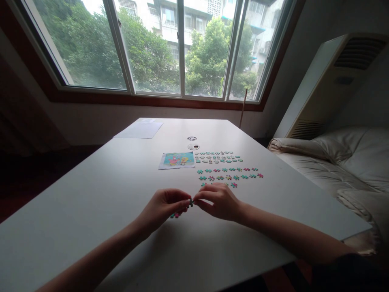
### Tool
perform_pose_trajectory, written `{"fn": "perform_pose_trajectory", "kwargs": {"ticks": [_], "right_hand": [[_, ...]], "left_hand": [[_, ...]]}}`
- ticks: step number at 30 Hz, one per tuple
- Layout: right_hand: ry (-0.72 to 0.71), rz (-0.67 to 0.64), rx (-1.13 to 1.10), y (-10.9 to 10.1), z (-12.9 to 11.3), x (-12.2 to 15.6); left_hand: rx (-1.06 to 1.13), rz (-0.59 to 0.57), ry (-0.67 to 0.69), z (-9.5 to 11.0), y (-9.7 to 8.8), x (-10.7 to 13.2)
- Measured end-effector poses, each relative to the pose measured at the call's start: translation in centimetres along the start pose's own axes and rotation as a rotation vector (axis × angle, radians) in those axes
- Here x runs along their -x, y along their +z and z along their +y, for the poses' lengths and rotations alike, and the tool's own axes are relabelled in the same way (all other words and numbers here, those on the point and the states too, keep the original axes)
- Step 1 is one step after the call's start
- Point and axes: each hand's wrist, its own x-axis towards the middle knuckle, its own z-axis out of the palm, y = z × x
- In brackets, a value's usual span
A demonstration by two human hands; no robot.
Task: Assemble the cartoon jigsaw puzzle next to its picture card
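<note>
A small dark puzzle piece (191, 202) is held up between my two hands, over the near middle of the table. My left hand (165, 206) pinches it from the left with thumb and fingers. From the right, the closed fingertips of my right hand (217, 199) meet its edge. Under my left hand a few red and green puzzle pieces (175, 215) show, partly hidden. Beyond my right hand, several puzzle pieces (228, 177) lie in rows, and the nearest row is partly covered by that hand. Left of the rows lies a colourful cartoon picture sheet (176, 160).
Two small round items (193, 147) lie past the picture on the white table (100, 194). White papers (139, 129) rest at its far left. A pale sofa (337, 158) and a tall air conditioner (322, 81) stand right, with a window behind.
</note>
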Motion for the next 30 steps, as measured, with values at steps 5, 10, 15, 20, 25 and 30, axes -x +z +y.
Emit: {"fn": "perform_pose_trajectory", "kwargs": {"ticks": [5, 10, 15, 20, 25, 30], "right_hand": [[0.004, 0.106, 0.015, -0.8, 0.9, -0.1], [0.083, 0.305, 0.049, -3.0, 3.0, 0.1], [0.114, 0.317, 0.126, -3.8, 4.6, 0.8], [0.097, 0.290, 0.152, -3.4, 4.8, 1.1], [0.105, 0.218, 0.197, -3.9, 5.0, 0.8], [0.284, -0.162, 0.252, -7.1, 6.6, 0.8]], "left_hand": [[-0.144, 0.044, 0.115, 0.0, -1.8, -0.3], [-0.605, 0.103, 0.302, -0.4, -5.1, -0.5], [-1.027, -0.022, 0.510, -0.9, -6.1, -0.1], [-1.164, -0.117, 0.514, -1.0, -6.2, 0.1], [-1.192, -0.151, 0.495, -0.9, -6.3, 0.1], [-1.187, -0.164, 0.474, -0.8, -6.2, 0.2]]}}
